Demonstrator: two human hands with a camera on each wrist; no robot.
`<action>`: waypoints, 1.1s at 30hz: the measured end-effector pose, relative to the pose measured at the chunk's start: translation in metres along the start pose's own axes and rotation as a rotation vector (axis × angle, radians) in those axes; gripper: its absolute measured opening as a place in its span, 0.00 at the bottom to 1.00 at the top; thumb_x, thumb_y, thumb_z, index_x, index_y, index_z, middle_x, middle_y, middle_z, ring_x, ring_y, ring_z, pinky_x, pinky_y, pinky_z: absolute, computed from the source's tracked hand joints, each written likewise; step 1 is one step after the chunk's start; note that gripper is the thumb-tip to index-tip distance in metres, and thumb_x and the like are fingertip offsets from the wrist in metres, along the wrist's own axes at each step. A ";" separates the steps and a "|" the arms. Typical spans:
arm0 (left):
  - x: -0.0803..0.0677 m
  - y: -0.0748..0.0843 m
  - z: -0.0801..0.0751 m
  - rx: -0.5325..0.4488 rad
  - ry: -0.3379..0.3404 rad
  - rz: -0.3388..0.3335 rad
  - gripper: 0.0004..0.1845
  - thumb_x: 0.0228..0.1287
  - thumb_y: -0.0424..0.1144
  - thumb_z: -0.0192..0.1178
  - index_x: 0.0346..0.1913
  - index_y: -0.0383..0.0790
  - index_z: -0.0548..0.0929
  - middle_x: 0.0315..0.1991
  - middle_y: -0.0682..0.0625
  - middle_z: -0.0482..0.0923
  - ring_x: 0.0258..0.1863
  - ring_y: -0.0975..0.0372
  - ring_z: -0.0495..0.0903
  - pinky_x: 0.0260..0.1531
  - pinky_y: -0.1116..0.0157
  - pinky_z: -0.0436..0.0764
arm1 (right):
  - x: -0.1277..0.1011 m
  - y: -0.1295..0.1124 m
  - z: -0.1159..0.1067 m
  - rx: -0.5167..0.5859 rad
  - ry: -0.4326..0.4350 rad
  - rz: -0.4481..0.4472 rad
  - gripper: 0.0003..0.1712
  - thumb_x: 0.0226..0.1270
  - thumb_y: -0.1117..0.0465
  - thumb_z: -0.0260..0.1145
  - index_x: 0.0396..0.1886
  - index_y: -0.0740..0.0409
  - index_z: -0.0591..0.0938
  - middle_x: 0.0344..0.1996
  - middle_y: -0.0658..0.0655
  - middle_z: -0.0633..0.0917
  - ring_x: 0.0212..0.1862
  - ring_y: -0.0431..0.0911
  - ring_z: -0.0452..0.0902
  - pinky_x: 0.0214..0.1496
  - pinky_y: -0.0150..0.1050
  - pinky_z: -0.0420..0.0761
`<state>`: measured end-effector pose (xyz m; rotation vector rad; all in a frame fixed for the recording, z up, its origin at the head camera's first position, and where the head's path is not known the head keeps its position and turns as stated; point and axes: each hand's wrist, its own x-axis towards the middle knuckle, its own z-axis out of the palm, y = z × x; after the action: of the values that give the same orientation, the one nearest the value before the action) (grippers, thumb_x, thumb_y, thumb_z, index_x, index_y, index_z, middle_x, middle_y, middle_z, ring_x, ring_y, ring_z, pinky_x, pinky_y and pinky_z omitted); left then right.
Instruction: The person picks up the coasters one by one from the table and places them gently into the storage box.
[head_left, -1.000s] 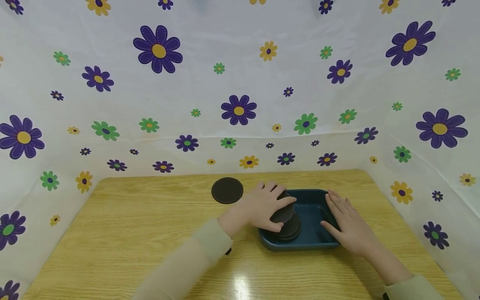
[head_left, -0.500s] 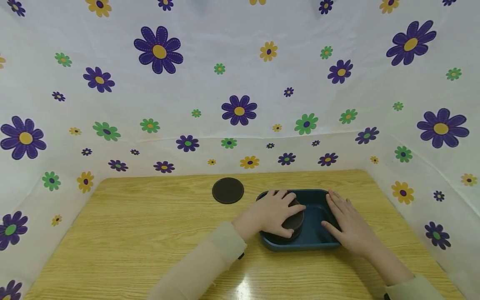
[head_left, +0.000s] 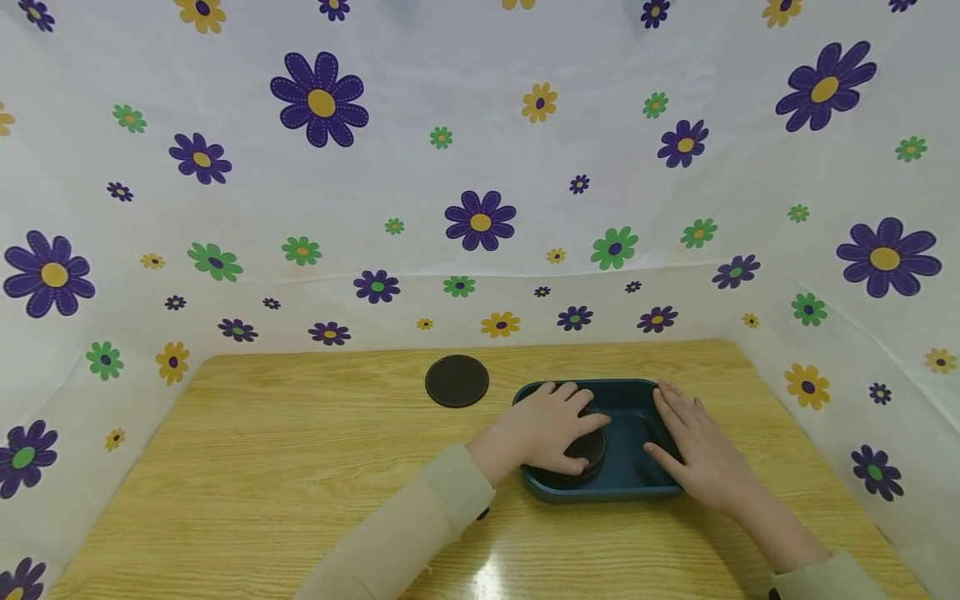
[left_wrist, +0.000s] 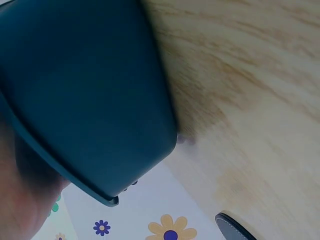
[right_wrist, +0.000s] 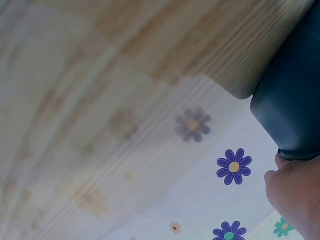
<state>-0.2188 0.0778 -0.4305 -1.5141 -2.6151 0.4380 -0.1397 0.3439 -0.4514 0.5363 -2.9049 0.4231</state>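
Dark round coasters sit stacked [head_left: 583, 454] in the left half of one teal tray [head_left: 637, 487], right of centre on the wooden table [head_left: 285, 467]. The left hand [head_left: 551, 425] curls its grip over that stack; how many discs it holds I cannot tell. The right hand [head_left: 693, 450] lies flat, fingers spread, on the tray's right rim. One coaster [head_left: 457, 381] remains outside, up-left of the tray, so the gathering looks nearly done.

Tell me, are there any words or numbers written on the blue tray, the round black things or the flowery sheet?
None: no words, numbers or signs can be read anywhere.
The blue tray is plain.
The black discs under the left hand and the lone black disc are plain.
The flowery sheet shows only flowers.
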 end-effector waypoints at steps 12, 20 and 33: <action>-0.012 -0.006 -0.008 0.004 0.046 0.019 0.35 0.77 0.67 0.52 0.81 0.62 0.66 0.78 0.51 0.67 0.77 0.56 0.68 0.75 0.56 0.72 | 0.000 -0.002 -0.001 -0.010 0.001 0.000 0.47 0.80 0.47 0.63 0.83 0.71 0.57 0.83 0.73 0.59 0.83 0.69 0.54 0.89 0.54 0.39; -0.027 -0.016 -0.009 -0.019 0.073 0.022 0.34 0.77 0.64 0.53 0.81 0.60 0.68 0.79 0.49 0.66 0.79 0.55 0.67 0.77 0.54 0.70 | -0.001 -0.001 -0.001 -0.009 -0.006 -0.001 0.47 0.80 0.47 0.63 0.84 0.70 0.56 0.83 0.72 0.58 0.84 0.68 0.52 0.89 0.51 0.36; -0.054 -0.045 -0.006 -0.072 0.059 -0.059 0.33 0.78 0.60 0.55 0.81 0.57 0.68 0.81 0.47 0.65 0.79 0.53 0.67 0.78 0.52 0.68 | -0.001 0.000 0.000 -0.013 0.010 -0.019 0.48 0.80 0.47 0.63 0.84 0.70 0.56 0.83 0.73 0.58 0.84 0.67 0.52 0.88 0.42 0.29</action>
<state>-0.2283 0.0114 -0.4085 -1.4423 -2.6489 0.2917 -0.1385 0.3449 -0.4517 0.5569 -2.8884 0.4028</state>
